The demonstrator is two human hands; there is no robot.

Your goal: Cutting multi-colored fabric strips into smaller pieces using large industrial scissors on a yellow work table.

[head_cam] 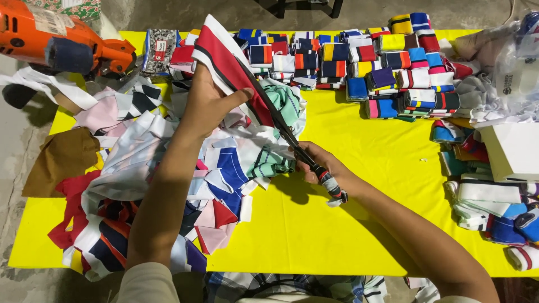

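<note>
Clearly the red, white and dark striped knitted fabric strip (227,59) is light, soft and limp: it bends over where the left hand (205,104) pinches it from below, thumb closed on the cloth, above the yellow table cover (359,168). I judge that such material slips and stretches easily, so it is best gripped close to the cutting line and kept tight. The right hand (317,165) is closed around the tape-wrapped handles of the long dark scissors (283,126), whose blades lie along the strip's edge; whether the blades are apart I cannot tell.

Under the hands lies a loose heap of mixed cloth offcuts (168,185). Beyond it, rows of folded striped collar pieces (359,67) stand close together. A flat patterned packet with a small red and white label (160,50) lies at the far left edge, beside an orange power tool (56,42). A white cardboard box (514,148) sits at the right, with a clear plastic bag (514,62) behind it.
</note>
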